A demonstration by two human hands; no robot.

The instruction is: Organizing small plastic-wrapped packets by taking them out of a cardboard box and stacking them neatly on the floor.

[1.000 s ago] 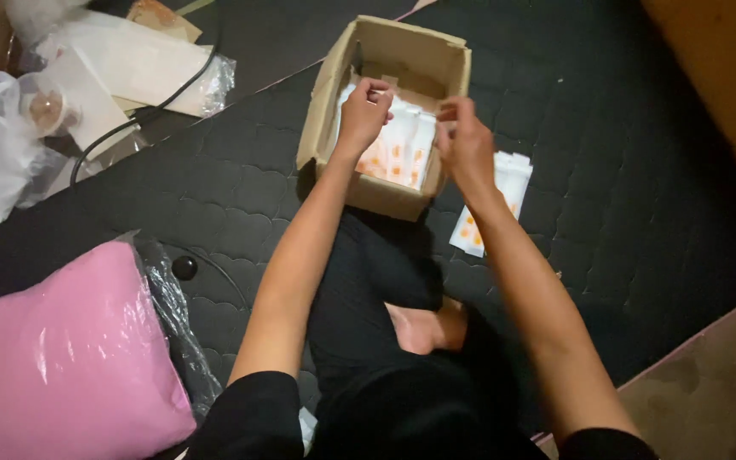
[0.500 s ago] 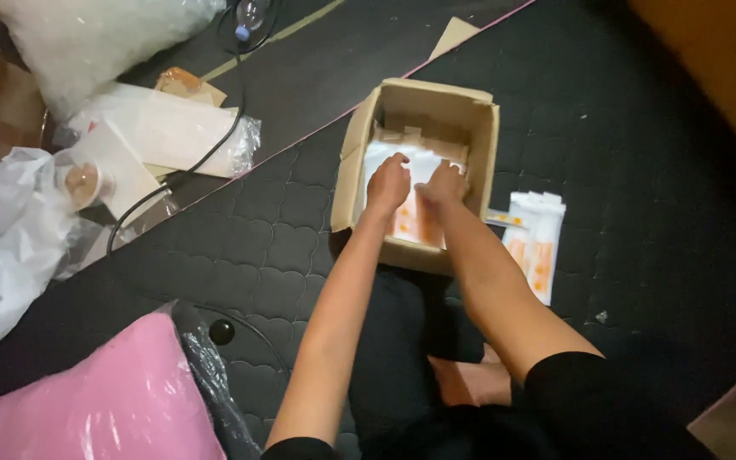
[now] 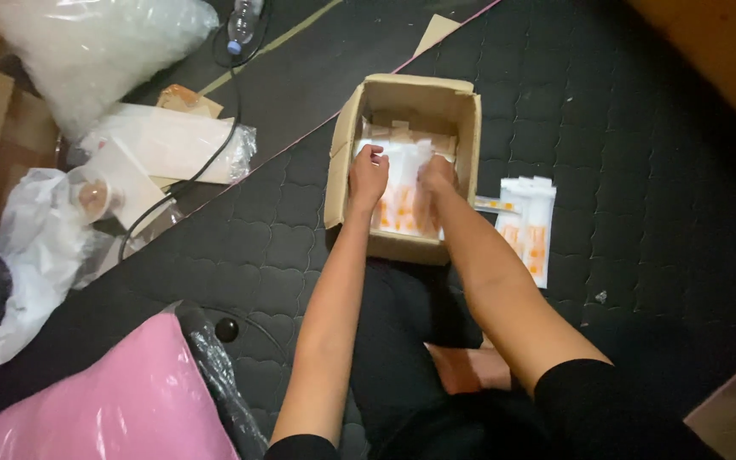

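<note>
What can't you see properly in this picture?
- Head view: the left hand and right hand cover part of the white-and-orange packets in the cardboard box; their fingertips and grip are hidden.
- Print on the packets beside the box: too small.
- Pink bag and clear bottle: cut off by the frame edges.

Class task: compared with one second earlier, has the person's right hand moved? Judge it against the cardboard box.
Yes. The right hand has gone from the cardboard box's right rim down into it, onto the white-and-orange packets, beside the left hand.
</note>
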